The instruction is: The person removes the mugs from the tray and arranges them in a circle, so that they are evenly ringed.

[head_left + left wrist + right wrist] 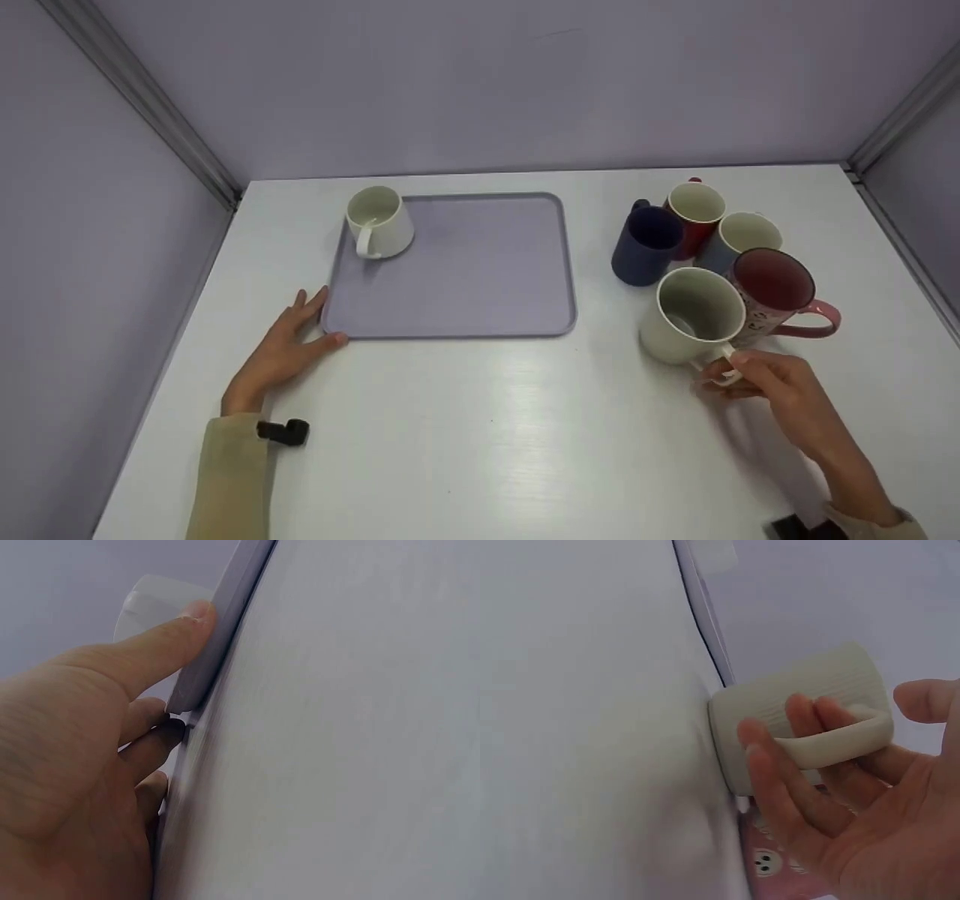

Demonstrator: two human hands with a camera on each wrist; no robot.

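Observation:
My right hand (pixel 780 390) holds a white ribbed mug (pixel 664 334) by its handle, with fingers hooked through the loop in the right wrist view. The mug stands upright at the near side of a cluster of mugs. My left hand (pixel 281 356) touches the near left corner of a lavender tray (pixel 480 277). Its thumb (pixel 176 637) lies against the tray's edge in the left wrist view, while the other fingers extend along the left side. Another white mug (pixel 394 234) sits upright on the tray's far left corner, handle toward me.
Beside the held mug stand a pink mug (pixel 757 307) with a dark red inside, a navy mug (pixel 637 255), a red mug (pixel 701 232) and a blue-grey mug (pixel 718 255). A pale wall (pixel 487 90) runs behind the white table (pixel 465 435).

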